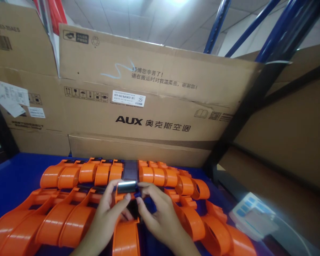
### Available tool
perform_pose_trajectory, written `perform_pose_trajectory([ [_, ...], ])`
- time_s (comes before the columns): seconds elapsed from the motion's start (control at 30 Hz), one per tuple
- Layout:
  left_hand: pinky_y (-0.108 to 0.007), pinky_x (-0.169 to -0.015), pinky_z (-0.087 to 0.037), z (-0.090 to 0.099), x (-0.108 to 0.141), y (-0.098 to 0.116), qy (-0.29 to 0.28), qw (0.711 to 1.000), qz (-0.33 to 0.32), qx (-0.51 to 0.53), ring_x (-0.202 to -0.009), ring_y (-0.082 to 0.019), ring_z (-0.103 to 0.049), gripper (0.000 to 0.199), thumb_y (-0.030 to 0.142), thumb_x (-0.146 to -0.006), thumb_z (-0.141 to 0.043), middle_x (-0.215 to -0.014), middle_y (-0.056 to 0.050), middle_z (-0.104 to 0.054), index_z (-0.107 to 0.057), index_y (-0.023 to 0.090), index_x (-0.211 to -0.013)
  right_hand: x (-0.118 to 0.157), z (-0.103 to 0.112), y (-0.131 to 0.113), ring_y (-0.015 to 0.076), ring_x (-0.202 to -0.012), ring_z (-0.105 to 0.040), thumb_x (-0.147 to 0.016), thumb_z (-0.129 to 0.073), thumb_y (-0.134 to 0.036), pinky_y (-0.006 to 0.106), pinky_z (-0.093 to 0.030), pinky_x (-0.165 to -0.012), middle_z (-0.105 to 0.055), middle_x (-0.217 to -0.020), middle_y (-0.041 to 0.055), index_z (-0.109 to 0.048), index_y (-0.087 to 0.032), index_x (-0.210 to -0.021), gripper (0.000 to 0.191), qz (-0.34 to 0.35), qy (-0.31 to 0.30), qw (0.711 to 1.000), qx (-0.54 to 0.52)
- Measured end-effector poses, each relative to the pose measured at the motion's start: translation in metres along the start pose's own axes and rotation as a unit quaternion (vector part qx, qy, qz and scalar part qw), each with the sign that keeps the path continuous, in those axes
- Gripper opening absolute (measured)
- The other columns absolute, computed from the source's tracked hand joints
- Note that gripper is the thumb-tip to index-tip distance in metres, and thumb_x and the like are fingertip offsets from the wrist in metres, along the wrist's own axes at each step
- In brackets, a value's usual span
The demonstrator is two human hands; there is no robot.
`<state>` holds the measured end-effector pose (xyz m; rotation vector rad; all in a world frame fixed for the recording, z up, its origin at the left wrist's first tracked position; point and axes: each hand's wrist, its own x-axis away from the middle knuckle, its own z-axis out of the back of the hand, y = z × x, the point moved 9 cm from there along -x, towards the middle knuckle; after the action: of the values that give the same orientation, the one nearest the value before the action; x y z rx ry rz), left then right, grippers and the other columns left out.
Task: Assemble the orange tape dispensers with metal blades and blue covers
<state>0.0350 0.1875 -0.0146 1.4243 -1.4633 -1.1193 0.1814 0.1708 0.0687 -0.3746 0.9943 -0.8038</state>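
At worktop centre, orange dispenser w/ toothed blade is pinched by both hands; fingertips could be nicked if grip slips.

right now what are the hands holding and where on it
Both hands, left hand and right hand, hold one orange tape dispenser by its front end, fingertips pinching either side of the serrated metal blade.

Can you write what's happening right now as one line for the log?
left hand and right hand: pinching toothed metal blade on orange plastic tape dispenser | around: rows of orange dispensers on blue table
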Motion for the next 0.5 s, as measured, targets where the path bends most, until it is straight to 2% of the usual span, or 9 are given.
perform_pose_trajectory([
  [0.13,-0.024,-0.053,-0.054,-0.002,-0.001,-0.001,-0.013,1.000,0.001,-0.006,-0.055,-0.015,-0.070,0.038,0.043,-0.086,-0.077,-0.086,0.001,-0.072,-0.058,0.027,-0.116,-0.002,-0.005,-0.001,0.0263,-0.099,-0.067,-0.096,-0.058,-0.020,0.037,-0.054,-0.085,-0.071,-0.107,0.0102,-0.058,-0.025,-0.085,0.012,0.029,-0.041,0.998,0.035],
  [0.23,-0.023,-0.053,-0.054,-0.001,0.000,0.001,0.002,1.000,-0.008,-0.012,-0.055,-0.015,-0.070,0.042,0.044,-0.087,-0.077,-0.085,0.001,-0.072,-0.058,0.028,-0.120,-0.003,-0.006,-0.004,0.0250,-0.091,-0.064,-0.097,-0.057,-0.021,0.037,-0.053,-0.080,-0.069,-0.100,0.0087,-0.056,-0.025,-0.083,0.014,0.049,-0.065,0.995,0.058],
  [0.5,-0.023,-0.054,-0.054,-0.003,0.000,0.001,-0.007,1.000,-0.001,-0.016,-0.056,-0.014,-0.069,0.041,0.043,-0.087,-0.075,-0.088,0.001,-0.072,-0.059,0.028,-0.121,-0.004,-0.004,-0.010,0.0247,-0.088,-0.059,-0.099,-0.055,-0.025,0.036,-0.049,-0.076,-0.065,-0.095,0.0080,-0.052,-0.024,-0.082,0.017,0.040,-0.109,0.989,0.094],
])
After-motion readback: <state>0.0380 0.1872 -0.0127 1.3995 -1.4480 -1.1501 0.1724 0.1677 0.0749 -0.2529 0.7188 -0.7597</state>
